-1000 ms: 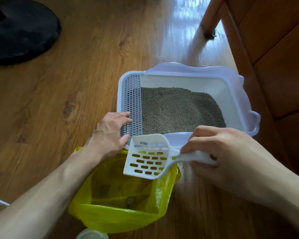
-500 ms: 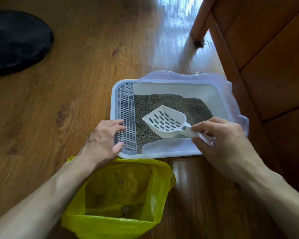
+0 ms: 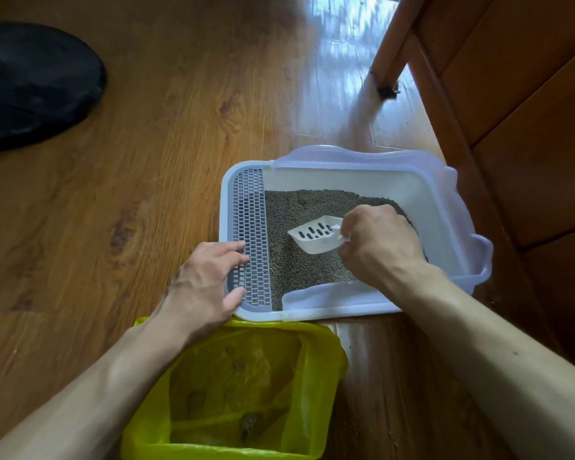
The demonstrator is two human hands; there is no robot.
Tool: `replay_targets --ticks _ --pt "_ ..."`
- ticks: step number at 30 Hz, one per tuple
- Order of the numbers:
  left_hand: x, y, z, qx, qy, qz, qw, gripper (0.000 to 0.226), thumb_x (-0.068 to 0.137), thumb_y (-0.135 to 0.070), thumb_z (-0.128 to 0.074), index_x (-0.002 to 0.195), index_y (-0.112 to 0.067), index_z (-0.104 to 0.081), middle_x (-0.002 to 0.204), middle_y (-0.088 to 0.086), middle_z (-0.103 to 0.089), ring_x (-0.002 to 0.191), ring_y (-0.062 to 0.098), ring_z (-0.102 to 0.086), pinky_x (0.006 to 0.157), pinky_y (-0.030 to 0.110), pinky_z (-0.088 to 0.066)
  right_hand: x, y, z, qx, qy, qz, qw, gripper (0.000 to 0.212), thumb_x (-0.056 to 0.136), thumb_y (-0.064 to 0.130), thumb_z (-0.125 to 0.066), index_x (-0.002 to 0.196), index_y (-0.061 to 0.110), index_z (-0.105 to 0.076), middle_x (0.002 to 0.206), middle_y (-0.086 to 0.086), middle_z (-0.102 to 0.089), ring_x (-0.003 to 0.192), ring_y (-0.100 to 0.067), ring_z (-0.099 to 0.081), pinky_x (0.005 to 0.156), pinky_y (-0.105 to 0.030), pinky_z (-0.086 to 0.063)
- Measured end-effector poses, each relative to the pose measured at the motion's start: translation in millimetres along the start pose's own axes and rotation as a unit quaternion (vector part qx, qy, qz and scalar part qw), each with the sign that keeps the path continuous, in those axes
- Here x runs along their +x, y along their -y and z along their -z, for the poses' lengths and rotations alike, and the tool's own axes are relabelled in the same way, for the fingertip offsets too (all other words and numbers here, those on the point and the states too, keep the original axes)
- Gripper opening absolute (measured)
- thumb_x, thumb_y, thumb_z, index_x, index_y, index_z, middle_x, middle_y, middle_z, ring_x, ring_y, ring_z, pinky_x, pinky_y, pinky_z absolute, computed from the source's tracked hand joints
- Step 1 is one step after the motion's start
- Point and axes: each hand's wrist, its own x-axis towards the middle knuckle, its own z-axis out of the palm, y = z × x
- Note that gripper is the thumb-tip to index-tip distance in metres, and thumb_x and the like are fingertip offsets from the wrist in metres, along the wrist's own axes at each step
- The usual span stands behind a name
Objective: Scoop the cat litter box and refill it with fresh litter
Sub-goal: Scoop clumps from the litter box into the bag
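Over the litter box [image 3: 439, 207], at 1 o'clock from the yellow bag [image 3: 326, 360]: right hand [image 3: 379, 247] clamped on scoop [image 3: 316, 235], moved back from bag into litter [image 3: 296, 263], so next pass starting. Left hand [image 3: 206, 287] flat on grate [image 3: 249, 237], fingers apart.

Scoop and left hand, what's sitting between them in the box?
In the head view, a strip of grey litter and the grated step lie between the scoop and the left hand, whose fingertips rest on the grate.

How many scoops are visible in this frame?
1. The white slotted scoop sits in the litter box, gripped by the right hand. No other shows, though something could be hidden.
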Motion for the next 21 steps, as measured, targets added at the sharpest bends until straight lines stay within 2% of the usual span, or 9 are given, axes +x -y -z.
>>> replay_targets --ticks 3,6,8,11,16,18,21 --pt "0 1 -2 0.001 -0.004 0.0 1.0 0.048 0.072 -0.015 -0.082 0.119 -0.011 -0.069 0.135 0.002 -0.061 0.125 0.023 -0.051 0.104 0.027 -0.032 11 10 -6 -0.004 0.02 -0.012 1.0 0.027 0.083 0.009 -0.059 0.105 0.019 -0.069 0.104 -0.013 -0.065 0.096 -0.037 -0.063 0.077 -0.036 -0.05" --pt "1 3 -6 -0.003 -0.01 0.0 1.0 0.048 0.072 -0.014 -0.081 0.118 -0.011 -0.069 0.134 0.003 -0.061 0.125 0.023 -0.051 0.105 0.027 -0.032 21 15 -14 0.001 0.014 -0.006 1.0 0.016 0.082 0.007 -0.055 0.091 0.015 -0.065 0.09 -0.013 -0.061 0.089 -0.038 -0.063 0.068 -0.034 -0.044" --pt "1 4 -7 -0.006 -0.011 -0.001 1.0 0.049 0.071 -0.013 -0.082 0.118 -0.011 -0.069 0.134 0.004 -0.061 0.124 0.023 -0.052 0.105 0.029 -0.034 29 18 -20 0.013 0.015 -0.004 1.0 0.012 0.082 0.005 -0.054 0.084 0.015 -0.059 0.084 -0.011 -0.054 0.085 -0.039 -0.061 0.067 -0.034 -0.042" --pt "0 6 -8 -0.004 -0.006 -0.006 1.0 0.05 0.069 -0.015 -0.083 0.118 -0.011 -0.07 0.133 0.003 -0.062 0.123 0.023 -0.053 0.105 0.032 -0.039 41 26 -30 0.038 0.013 0.0 0.999 0.012 0.085 0.004 -0.055 0.092 0.01 -0.061 0.097 -0.016 -0.059 0.087 -0.039 -0.06 0.071 -0.036 -0.046" --pt "2 8 -9 -0.005 -0.008 -0.008 1.0 0.051 0.07 -0.016 -0.083 0.119 -0.012 -0.069 0.135 0.002 -0.061 0.125 0.021 -0.051 0.105 0.027 -0.034 44 37 -44 0.084 0.032 -0.014 0.996 0.022 0.091 0.004 -0.048 0.11 0.004 -0.059 0.112 -0.021 -0.055 0.098 -0.04 -0.06 0.078 -0.036 -0.046" --pt "1 8 -9 -0.007 -0.011 -0.008 1.0 0.052 0.07 -0.016 -0.083 0.12 -0.012 -0.069 0.135 0.002 -0.061 0.125 0.02 -0.051 0.106 0.027 -0.033 43 37 -50 0.116 0.054 -0.034 0.991 0.018 0.09 0.006 -0.051 0.105 0.005 -0.06 0.111 -0.023 -0.059 0.096 -0.038 -0.061 0.081 -0.037 -0.051" --pt "-1 7 -9 -0.017 -0.014 -0.009 1.0 0.052 0.07 -0.015 -0.083 0.12 -0.012 -0.069 0.135 0.001 -0.06 0.125 0.02 -0.051 0.107 0.029 -0.037 43 37 -52 0.16 0.073 -0.061 0.983 0.005 0.089 0.008 -0.053 0.093 0.007 -0.057 0.102 -0.02 -0.062 0.09 -0.035 -0.063 0.074 -0.034 -0.052"
